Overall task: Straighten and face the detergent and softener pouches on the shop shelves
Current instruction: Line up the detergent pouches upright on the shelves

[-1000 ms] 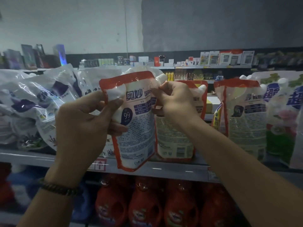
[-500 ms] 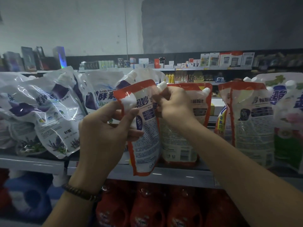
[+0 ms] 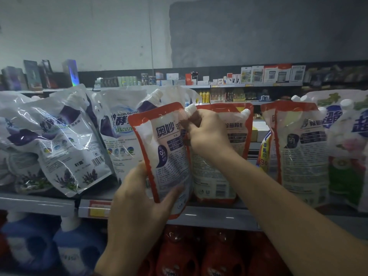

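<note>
One red-edged detergent pouch (image 3: 169,156), tilted, its bottom overlapping the shelf (image 3: 219,216) front edge; left hand (image 3: 137,200) grips the lower corner, thumb across the face; right hand (image 3: 207,132) pinches the top beside the white spout (image 3: 191,108); similar pouch (image 3: 237,126) stands just behind.

You can read 奥妙 and a circled 99 on the red-edged pouch (image 3: 169,156) in front. NAMIJIAOSU runs across the white-and-purple pouch (image 3: 121,134) left of it. Shelf tag (image 3: 99,209): too blurred to read.
</note>
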Motion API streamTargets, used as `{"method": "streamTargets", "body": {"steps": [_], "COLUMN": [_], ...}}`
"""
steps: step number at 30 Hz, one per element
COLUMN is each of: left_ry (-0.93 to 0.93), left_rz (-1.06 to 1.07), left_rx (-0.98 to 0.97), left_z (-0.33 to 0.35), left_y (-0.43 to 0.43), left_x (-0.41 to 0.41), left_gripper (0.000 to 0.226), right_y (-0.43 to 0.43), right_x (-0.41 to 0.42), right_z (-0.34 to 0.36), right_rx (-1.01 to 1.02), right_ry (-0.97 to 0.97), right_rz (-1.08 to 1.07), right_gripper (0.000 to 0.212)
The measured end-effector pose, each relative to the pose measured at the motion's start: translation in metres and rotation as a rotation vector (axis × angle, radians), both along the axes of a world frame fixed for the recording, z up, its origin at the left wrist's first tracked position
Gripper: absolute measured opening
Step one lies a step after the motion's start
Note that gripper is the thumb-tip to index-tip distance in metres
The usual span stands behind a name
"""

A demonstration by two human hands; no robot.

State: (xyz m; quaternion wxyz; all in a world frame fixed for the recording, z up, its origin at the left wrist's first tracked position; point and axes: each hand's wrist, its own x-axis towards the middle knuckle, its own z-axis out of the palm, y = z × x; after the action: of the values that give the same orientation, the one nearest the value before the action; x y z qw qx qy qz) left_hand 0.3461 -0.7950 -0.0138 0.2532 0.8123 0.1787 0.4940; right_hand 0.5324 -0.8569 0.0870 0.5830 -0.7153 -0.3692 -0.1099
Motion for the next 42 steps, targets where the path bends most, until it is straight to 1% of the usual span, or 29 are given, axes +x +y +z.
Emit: {"method": "streamTargets", "body": {"steps": [3,5,9,12,17,20,24,27,33,37,42], "left_ry": [0.030,0.015,0.009,0.012,0.019,0.041,0.056,0.063,0.036,0.010,-0.023], "left_rz": [0.043,0.032,0.023,0.022,0.048,0.076,0.101,0.108,0.090,0.103,0.093], "left_rx": [-0.047,-0.101,-0.104,-0.092,-0.053,-0.015,0.026,0.028,0.029,0.028,0.039], "left_z": [-0.011,-0.013,-0.014,-0.014,-0.014,-0.013,-0.011,-0.009,-0.018,-0.019,-0.023], "left_y": [-0.010,-0.013,-0.014,-0.015,-0.014,-0.014,-0.013,-0.011,-0.014,-0.018,-0.018], "left_x": [0.005,0.009,0.016,0.019,0.027,0.032,0.041,0.050,0.070,0.078,0.079], "left_gripper": [0.073,0.078,0.074,0.066,0.059,0.059,0.056,0.056,0.061,0.062,0.063], "right_y": [-0.002,-0.005,-0.011,-0.017,-0.029,-0.035,-0.044,-0.049,-0.058,-0.068,-0.078], "right_x": [-0.003,-0.004,-0.006,-0.007,-0.010,-0.008,-0.005,-0.003,0.002,0.007,0.004], "right_z": [-0.001,0.000,0.000,-0.005,-0.011,-0.014,-0.015,-0.019,-0.026,-0.030,-0.036], "right_rx": [0.007,-0.002,0.001,0.005,0.036,0.055,0.071,0.046,0.051,0.045,0.047], "right_ry": [0.003,0.009,0.078,0.090,0.129,0.129,0.113,0.106,0.126,0.162,0.141], "right_rz": [0.017,0.036,0.132,0.142,0.177,0.162,0.131,0.094,0.075,0.070,0.055], "right_gripper": [0.006,0.006,0.015,0.022,0.022,0.019,0.031,0.040,0.026,0.013,0.009]}}
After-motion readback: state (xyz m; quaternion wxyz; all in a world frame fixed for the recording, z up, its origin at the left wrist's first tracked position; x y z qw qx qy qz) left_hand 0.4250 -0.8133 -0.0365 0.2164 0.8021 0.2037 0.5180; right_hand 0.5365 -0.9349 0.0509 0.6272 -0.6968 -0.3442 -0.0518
